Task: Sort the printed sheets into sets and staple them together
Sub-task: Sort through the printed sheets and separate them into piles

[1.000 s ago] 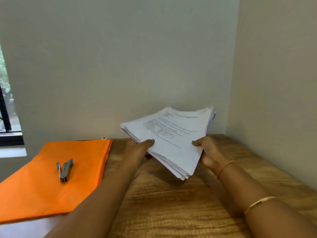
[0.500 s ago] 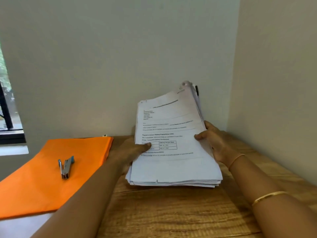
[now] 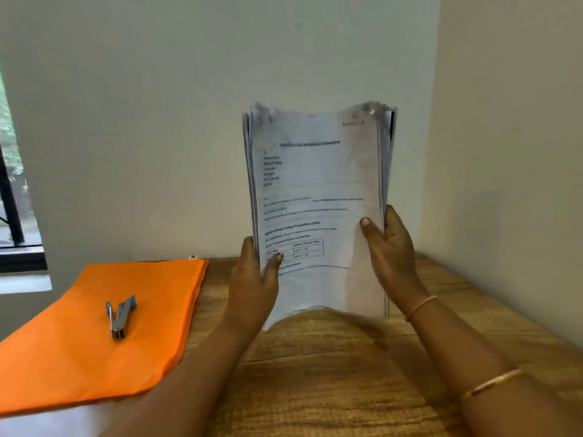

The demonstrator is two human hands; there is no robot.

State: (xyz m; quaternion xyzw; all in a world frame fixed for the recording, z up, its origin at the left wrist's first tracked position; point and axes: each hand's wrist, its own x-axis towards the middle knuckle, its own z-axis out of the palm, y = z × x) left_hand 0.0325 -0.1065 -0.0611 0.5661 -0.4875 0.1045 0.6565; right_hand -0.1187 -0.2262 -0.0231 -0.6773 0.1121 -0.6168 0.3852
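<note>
Here, through the head camera: stack of printed sheets (image 3: 315, 190) held upright over the wooden table (image 3: 331, 380), pinched low at each side by left hand (image 3: 252, 282) and right hand (image 3: 392, 250), thumbs in front. Bowed, ragged along the top; likely to fan apart or slide out under any slackening of either pinch. Stapler (image 3: 121, 313) well apart, on the orange folder (image 3: 79, 367).

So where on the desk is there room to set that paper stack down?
The bare desk below the held stack is free, from the folder edge across to the right wall. The left is crowded: the folder covers it, with the stapler on top.
</note>
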